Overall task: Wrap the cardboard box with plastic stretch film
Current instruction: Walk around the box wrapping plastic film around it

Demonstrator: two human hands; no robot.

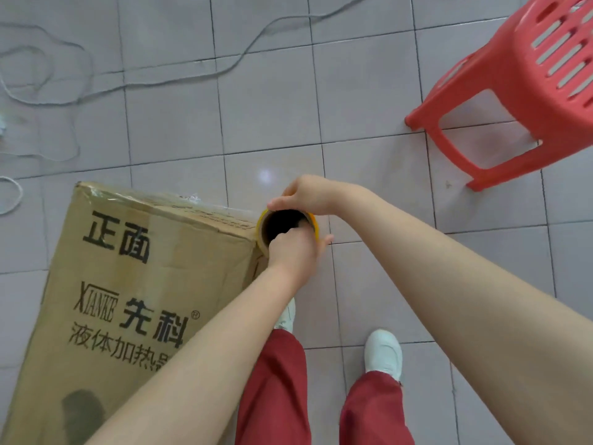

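Observation:
A tall brown cardboard box [134,290] with black printed lettering stands on the tiled floor at the lower left. Clear stretch film [179,200] lies along its far top edge. A stretch film roll [282,224] with a yellow rim and dark hollow core stands upright at the box's right corner. My left hand [293,252] grips the near side of the roll, fingers hooked into the core. My right hand [305,194] holds the far rim from above.
A red plastic stool [519,91] stands at the upper right. A thin white cord [179,80] loops across the floor at the top and left. My white shoes [383,351] and red trousers are directly below the roll.

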